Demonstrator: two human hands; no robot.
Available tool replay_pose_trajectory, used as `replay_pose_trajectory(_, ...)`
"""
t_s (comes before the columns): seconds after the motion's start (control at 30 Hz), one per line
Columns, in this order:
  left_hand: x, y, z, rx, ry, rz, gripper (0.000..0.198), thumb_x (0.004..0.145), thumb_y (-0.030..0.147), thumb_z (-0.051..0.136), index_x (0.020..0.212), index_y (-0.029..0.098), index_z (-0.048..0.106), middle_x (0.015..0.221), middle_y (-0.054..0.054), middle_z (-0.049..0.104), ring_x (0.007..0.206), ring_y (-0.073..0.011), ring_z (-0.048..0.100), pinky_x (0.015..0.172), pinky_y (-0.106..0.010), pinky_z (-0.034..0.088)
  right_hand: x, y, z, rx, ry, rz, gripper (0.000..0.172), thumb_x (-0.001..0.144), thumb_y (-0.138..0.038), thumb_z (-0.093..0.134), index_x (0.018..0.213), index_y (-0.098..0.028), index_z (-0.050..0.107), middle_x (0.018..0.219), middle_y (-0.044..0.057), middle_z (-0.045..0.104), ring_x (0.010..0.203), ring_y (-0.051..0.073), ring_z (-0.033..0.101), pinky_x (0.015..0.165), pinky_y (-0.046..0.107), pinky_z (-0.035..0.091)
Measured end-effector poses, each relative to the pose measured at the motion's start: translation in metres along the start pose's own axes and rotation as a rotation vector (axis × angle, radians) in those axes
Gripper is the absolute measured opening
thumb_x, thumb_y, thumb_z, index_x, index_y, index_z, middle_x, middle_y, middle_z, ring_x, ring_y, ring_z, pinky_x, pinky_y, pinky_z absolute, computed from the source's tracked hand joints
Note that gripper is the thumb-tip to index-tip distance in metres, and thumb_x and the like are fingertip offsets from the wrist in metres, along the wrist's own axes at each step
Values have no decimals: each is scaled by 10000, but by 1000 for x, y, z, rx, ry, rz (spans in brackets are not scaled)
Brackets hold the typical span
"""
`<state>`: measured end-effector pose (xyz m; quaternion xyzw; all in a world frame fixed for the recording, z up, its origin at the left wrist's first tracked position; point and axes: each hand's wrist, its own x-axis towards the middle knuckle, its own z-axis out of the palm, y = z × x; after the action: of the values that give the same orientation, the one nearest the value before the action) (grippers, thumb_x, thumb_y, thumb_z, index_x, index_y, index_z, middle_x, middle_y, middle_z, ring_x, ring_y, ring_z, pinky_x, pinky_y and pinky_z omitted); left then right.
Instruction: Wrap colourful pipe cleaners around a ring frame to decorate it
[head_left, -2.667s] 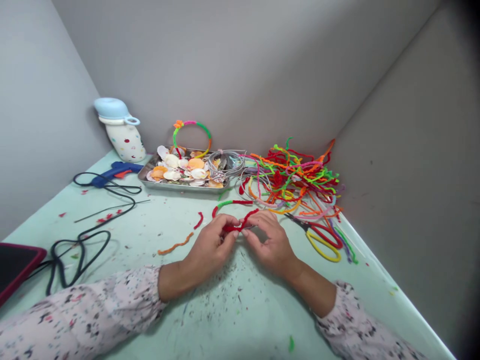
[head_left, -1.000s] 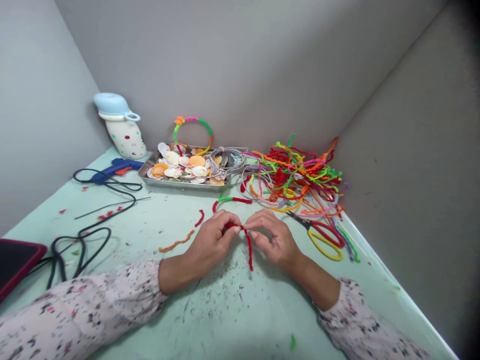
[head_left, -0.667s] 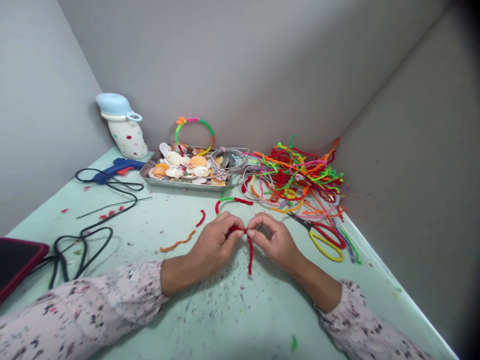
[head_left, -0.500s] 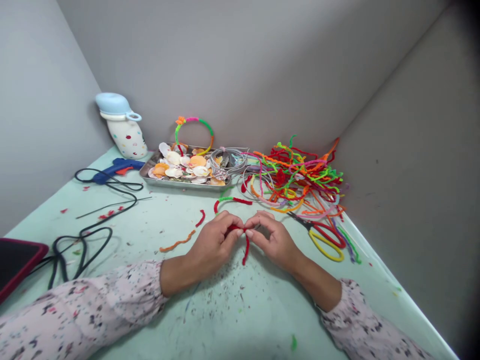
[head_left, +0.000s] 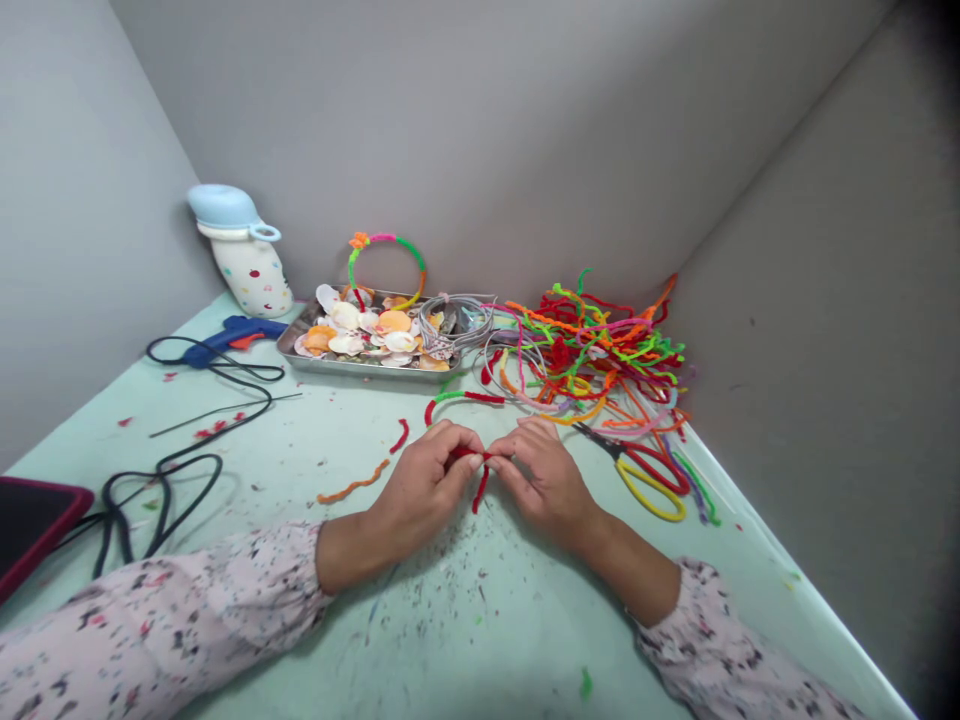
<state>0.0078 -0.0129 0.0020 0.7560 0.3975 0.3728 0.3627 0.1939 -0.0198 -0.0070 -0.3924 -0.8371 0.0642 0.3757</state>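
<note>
Between my hands is a red pipe cleaner [head_left: 480,490], its loose end hanging down toward the tabletop. My left hand [head_left: 431,480] pinches it between thumb and forefinger. From the other side my right hand [head_left: 544,480] pinches it too, the fingertips of both hands almost meeting. Fingers hide most of the held part. Just beyond my hands lies a curved red and green pipe cleaner piece [head_left: 454,397]. Left of my left hand are a short red piece [head_left: 399,436] and a wavy orange piece [head_left: 352,484].
A metal tray [head_left: 367,372] of seashells holds a colourful pipe cleaner ring [head_left: 409,250]. Pipe cleaners [head_left: 600,340] heap at back right, near yellow-and-red-handled scissors [head_left: 652,490]. At left are a blue glue gun [head_left: 232,335], black cord [head_left: 169,465], bottle [head_left: 251,270] and dark red-edged device [head_left: 37,530].
The hanging end of the red pipe cleaner has swung left and looks shorter. My right fingers have closed in further around it; my left hand has barely moved.
</note>
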Motion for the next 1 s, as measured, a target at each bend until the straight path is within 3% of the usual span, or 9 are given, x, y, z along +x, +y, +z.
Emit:
replay_pose_trajectory(0.33, 0, 5, -2, -64, 16, 17, 111, 895, 216, 490, 882, 158, 585, 775, -2, 567, 719, -133, 522, 663, -257, 407, 0, 1, -4, -53, 56, -98, 73, 911, -241, 524, 961, -212, 568, 837, 23, 655, 802, 179, 563, 913, 421, 380)
replay_pose_trajectory(1.0, -2, 5, -1, -86, 16, -11, 118, 906, 263, 499, 909, 172, 574, 812, -16, 603, 707, -138, 549, 622, -251, 434, 1, -6, -5, -246, 84, -154, 86, 896, -175, 524, 954, -229, 555, 818, 26, 670, 766, 194, 562, 899, 418, 382)
